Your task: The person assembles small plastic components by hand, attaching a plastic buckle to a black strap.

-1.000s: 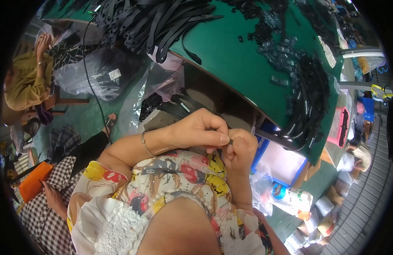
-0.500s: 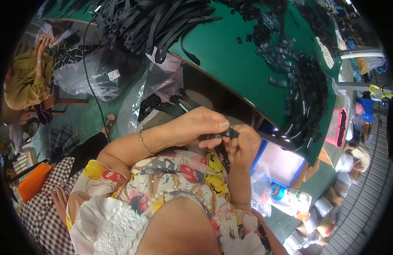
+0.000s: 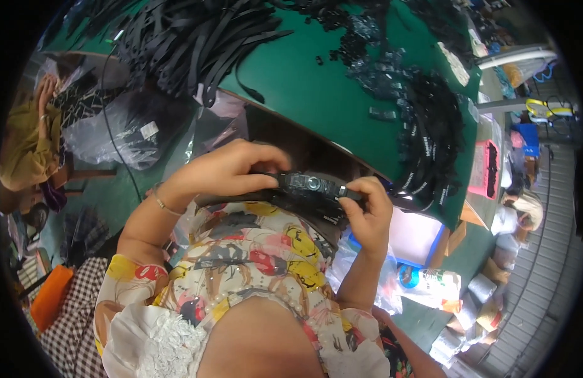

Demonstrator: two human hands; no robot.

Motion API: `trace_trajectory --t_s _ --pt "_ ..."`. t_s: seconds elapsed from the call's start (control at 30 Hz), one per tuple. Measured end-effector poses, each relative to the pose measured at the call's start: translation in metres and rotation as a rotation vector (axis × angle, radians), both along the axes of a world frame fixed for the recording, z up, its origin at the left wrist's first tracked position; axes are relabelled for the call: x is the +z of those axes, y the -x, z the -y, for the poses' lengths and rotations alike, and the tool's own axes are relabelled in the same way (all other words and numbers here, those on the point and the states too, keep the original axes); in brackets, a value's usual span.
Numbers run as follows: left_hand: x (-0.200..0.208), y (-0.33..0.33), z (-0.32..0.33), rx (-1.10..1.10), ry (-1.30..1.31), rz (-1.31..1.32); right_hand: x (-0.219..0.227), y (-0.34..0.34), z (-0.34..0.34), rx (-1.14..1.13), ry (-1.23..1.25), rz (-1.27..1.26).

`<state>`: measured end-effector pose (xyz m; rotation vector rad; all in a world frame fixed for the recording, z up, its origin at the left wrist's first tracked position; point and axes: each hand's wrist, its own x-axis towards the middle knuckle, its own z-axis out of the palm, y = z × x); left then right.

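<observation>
Between my two hands a black strap (image 3: 332, 191) stretches above my lap. A shiny dark plastic buckle (image 3: 304, 183) with a round pale spot sits along it. My left hand (image 3: 238, 169) pinches the strap's left end with thumb and fingers. At the other end, my right hand (image 3: 371, 211) grips the strap beside a small bright piece, thumb and forefinger together. More black strap with pale lettering (image 3: 317, 211) lies just below the held piece, over my lap.
Ahead stands a green table (image 3: 304, 82) with a heap of black straps (image 3: 197, 44) at left. Small dark clear-wrapped parts (image 3: 373, 79) and lettered straps (image 3: 430, 145) lie at right. A blue-rimmed tray (image 3: 414, 236) is beside my right forearm. Another person (image 3: 30, 145) sits at far left.
My hands have moved apart, the left one leftward and up. The strap now stretches between them with the buckle showing; before, it was bunched at my fingertips. The view has shifted.
</observation>
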<state>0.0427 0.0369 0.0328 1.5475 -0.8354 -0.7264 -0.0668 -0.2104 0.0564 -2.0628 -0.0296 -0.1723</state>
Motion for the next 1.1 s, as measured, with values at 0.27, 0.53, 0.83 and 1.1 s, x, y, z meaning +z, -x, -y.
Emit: trace_trajectory --t_s 0.27,0.53,0.83,1.1 --pt "-0.075 0.016 -0.026 -0.026 -0.544 0.396 -0.043 0.017 0.022 0.234 0.509 -0.048" --pt "-0.029 0.009 -0.026 0.134 -0.569 0.605 0.014 -0.084 0.088 -0.501 1.113 0.295" --pt "0.017 -0.092 -0.009 0.729 -0.322 0.979 0.017 -0.110 0.140 -0.425 0.837 0.047" --pt "-0.019 -0.142 0.011 0.787 -0.804 1.209 0.031 -0.125 0.159 -0.355 0.232 -0.117"
